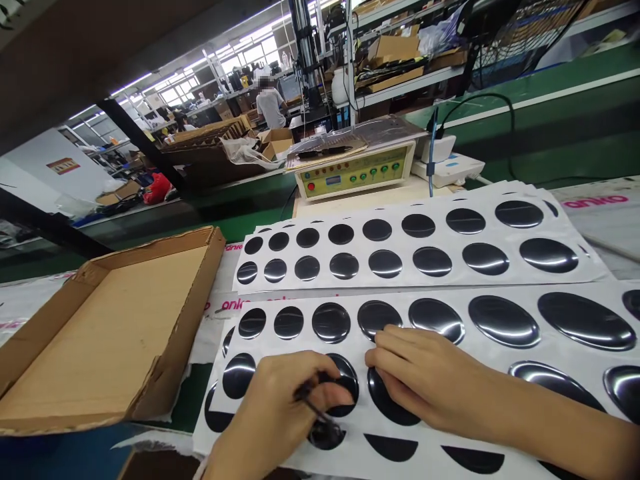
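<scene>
White sheets (270, 348), rows of black discs (331, 323); brown cardboard tray (115, 327); yellow-green control panel (345, 189), green buttons (387, 171); pink lettering (595, 201).

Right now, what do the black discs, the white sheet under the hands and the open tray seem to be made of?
Black discs: probably plastic or resin, glossy, given the bright streaks of reflected light.
White sheet: perhaps paper or coated film, smooth, thin and pale.
Open tray: apparently cardboard, matte brown, judging by its ragged, creased edges.

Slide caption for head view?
Left hand holding thin dark item; right hand on white sheet of black discs.
</scene>
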A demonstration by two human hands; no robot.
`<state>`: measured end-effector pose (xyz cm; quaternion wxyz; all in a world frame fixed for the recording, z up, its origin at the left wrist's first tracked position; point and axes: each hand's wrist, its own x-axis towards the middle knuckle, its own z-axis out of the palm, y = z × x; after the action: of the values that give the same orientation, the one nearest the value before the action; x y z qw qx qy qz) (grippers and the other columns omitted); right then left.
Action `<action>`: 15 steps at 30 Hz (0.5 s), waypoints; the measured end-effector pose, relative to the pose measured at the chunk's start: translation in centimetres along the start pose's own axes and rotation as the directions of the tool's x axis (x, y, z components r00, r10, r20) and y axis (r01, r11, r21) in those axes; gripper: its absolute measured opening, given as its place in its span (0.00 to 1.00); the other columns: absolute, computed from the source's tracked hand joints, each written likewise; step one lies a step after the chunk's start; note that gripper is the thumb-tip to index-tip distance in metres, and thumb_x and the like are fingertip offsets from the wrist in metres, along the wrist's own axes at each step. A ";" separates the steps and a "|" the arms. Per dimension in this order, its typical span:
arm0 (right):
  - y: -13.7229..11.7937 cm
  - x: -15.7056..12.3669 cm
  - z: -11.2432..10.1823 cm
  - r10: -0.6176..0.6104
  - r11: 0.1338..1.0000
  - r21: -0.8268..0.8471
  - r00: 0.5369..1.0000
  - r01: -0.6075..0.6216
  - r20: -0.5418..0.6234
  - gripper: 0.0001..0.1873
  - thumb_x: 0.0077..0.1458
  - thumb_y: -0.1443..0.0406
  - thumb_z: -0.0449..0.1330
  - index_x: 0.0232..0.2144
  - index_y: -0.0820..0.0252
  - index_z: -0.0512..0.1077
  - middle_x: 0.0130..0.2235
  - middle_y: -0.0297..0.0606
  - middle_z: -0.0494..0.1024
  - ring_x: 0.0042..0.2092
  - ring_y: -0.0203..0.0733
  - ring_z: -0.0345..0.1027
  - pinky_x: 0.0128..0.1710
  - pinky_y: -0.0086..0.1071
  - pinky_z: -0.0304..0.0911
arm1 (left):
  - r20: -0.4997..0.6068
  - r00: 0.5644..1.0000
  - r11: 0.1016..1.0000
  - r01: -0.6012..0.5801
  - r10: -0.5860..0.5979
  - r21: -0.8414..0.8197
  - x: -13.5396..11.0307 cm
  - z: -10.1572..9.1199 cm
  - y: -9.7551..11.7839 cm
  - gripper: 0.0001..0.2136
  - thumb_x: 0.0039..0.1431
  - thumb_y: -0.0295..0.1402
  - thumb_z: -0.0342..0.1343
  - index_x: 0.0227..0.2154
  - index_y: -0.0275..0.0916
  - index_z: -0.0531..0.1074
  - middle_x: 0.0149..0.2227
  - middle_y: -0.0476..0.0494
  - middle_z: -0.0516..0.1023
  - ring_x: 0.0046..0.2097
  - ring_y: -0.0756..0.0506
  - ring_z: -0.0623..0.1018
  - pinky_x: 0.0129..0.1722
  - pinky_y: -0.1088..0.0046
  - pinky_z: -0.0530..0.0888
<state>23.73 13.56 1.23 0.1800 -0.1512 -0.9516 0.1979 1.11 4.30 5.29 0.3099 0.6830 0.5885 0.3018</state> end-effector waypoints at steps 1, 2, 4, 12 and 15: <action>0.0 0.0 0.0 -0.003 1.000 -0.005 1.000 0.003 -0.007 0.10 0.59 0.75 0.47 0.37 0.62 0.66 0.33 0.38 0.64 0.34 0.42 0.56 0.31 0.33 0.50 | 0.095 0.994 0.991 -0.057 0.045 0.120 0.5 0.4 0.1 0.11 0.57 0.22 0.56 0.39 0.45 0.71 0.26 0.55 0.72 0.28 0.50 0.70 0.29 0.76 0.64; -0.1 0.0 0.0 -0.003 1.000 -0.009 1.000 0.003 -0.014 0.10 0.59 0.75 0.47 0.36 0.62 0.67 0.33 0.38 0.64 0.34 0.41 0.56 0.31 0.33 0.49 | 0.151 0.986 0.971 -0.098 0.065 0.218 1.0 0.8 0.1 0.14 0.56 0.19 0.55 0.41 0.46 0.71 0.28 0.54 0.73 0.30 0.49 0.72 0.31 0.75 0.65; -0.1 0.0 0.0 0.000 1.000 -0.017 1.000 0.000 -0.025 0.10 0.58 0.75 0.47 0.36 0.62 0.67 0.33 0.37 0.64 0.34 0.41 0.56 0.30 0.33 0.49 | 0.195 0.979 0.933 -0.129 0.065 0.337 1.9 1.2 0.1 0.19 0.55 0.15 0.52 0.43 0.46 0.69 0.36 0.52 0.73 0.34 0.48 0.73 0.33 0.74 0.65; -0.2 0.1 0.1 0.018 0.999 -0.025 1.000 -0.019 -0.019 0.07 0.55 0.76 0.50 0.33 0.63 0.65 0.32 0.36 0.64 0.33 0.39 0.55 0.30 0.32 0.49 | 0.379 0.913 0.832 -0.324 0.150 0.450 3.4 0.4 -0.4 0.18 0.44 0.11 0.42 0.33 0.40 0.62 0.39 0.51 0.67 0.38 0.47 0.68 0.32 0.71 0.64; 0.0 0.1 0.2 0.025 0.999 -0.034 0.999 -0.026 -0.029 0.07 0.55 0.76 0.50 0.33 0.63 0.64 0.32 0.36 0.64 0.33 0.39 0.55 0.30 0.32 0.49 | 0.330 0.908 0.793 -0.395 0.260 0.463 2.8 0.7 -0.9 0.20 0.45 0.10 0.41 0.36 0.40 0.63 0.43 0.50 0.70 0.39 0.46 0.67 0.34 0.70 0.65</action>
<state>23.51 13.51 1.10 0.1884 -0.1690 -0.9502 0.1818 1.41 7.17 4.27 0.1275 0.8653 0.4759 0.0928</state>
